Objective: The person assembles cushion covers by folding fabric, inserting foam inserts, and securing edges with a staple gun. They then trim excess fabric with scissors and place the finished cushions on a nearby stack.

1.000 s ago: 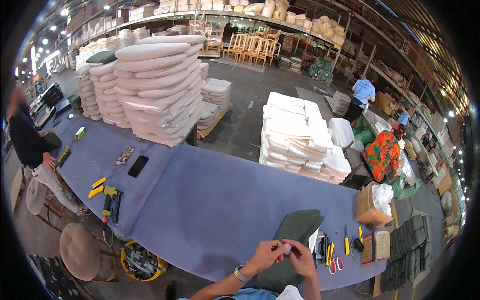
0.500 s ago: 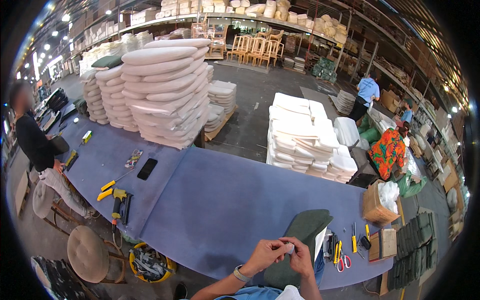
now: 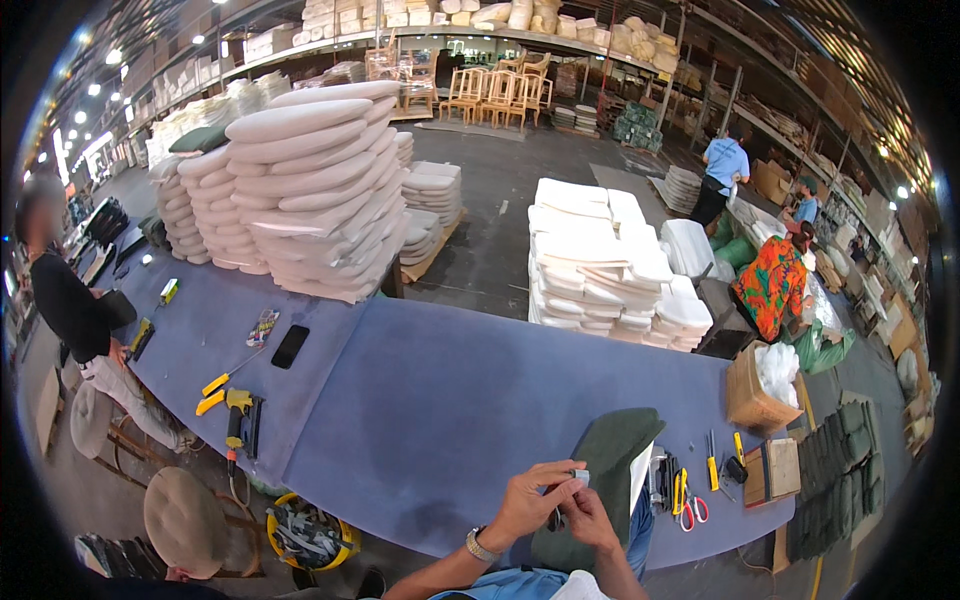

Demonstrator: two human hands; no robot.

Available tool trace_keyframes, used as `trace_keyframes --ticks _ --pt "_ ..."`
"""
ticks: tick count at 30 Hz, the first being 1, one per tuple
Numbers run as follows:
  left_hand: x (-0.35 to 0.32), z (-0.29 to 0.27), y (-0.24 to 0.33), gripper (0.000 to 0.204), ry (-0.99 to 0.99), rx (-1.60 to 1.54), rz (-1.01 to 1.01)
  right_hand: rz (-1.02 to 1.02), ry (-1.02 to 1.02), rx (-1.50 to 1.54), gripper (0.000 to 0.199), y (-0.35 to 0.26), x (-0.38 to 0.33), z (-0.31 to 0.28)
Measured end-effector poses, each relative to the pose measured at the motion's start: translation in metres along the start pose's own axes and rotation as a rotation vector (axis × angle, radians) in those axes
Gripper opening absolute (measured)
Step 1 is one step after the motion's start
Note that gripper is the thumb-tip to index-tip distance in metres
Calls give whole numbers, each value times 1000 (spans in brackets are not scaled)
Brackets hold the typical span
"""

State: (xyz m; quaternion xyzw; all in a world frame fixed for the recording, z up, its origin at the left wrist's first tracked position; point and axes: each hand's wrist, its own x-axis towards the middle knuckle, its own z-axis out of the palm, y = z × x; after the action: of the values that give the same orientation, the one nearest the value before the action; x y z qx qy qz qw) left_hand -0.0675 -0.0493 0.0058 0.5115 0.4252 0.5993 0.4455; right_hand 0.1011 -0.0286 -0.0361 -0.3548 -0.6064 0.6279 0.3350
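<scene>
My left hand (image 3: 532, 500), with a watch on its wrist, and my right hand (image 3: 592, 522) meet above a dark green cushion (image 3: 615, 438). Between their fingers is a small grey piece (image 3: 580, 477), too small to name. Both hands are closed around it, the left thumb and fingers pinching from the left. The cushion has a white underside showing along its right edge; it lies partly on the blue-covered table (image 3: 450, 400) and runs under my hands towards my lap.
Right of the cushion lie red-handled scissors (image 3: 692, 514), a yellow screwdriver (image 3: 712, 468) and a cardboard box (image 3: 752, 400). A staple gun (image 3: 240, 418) and phone (image 3: 290, 346) lie left. Stacked pale cushions (image 3: 300, 190) stand behind. A person (image 3: 70, 300) stands far left.
My hands have shifted slightly; the left fingers have risen higher over the grey piece, which now shows above them. The whole view has tilted a little.
</scene>
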Motion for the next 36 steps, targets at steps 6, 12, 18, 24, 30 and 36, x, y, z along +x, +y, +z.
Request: trace_keyframes --ticks 6,12,18,24,30,36 --pt "0 7 -7 16 61 138 69 54 -57 21 38 -4 -7 -6" --pt "8 15 -6 16 126 407 293 92 -98 169 40 -26 -11 -13" --pt "14 11 -15 16 113 522 378 186 -81 289 41 -38 -13 -15" --pt "17 1 -14 19 -32 576 245 166 -78 504 37 -40 -19 -22" --pt "17 -7 -6 26 -272 485 66 95 -36 573 38 -36 -17 -32" --pt "15 -8 0 29 -359 348 -16 58 -20 646 43 -43 -14 -33"
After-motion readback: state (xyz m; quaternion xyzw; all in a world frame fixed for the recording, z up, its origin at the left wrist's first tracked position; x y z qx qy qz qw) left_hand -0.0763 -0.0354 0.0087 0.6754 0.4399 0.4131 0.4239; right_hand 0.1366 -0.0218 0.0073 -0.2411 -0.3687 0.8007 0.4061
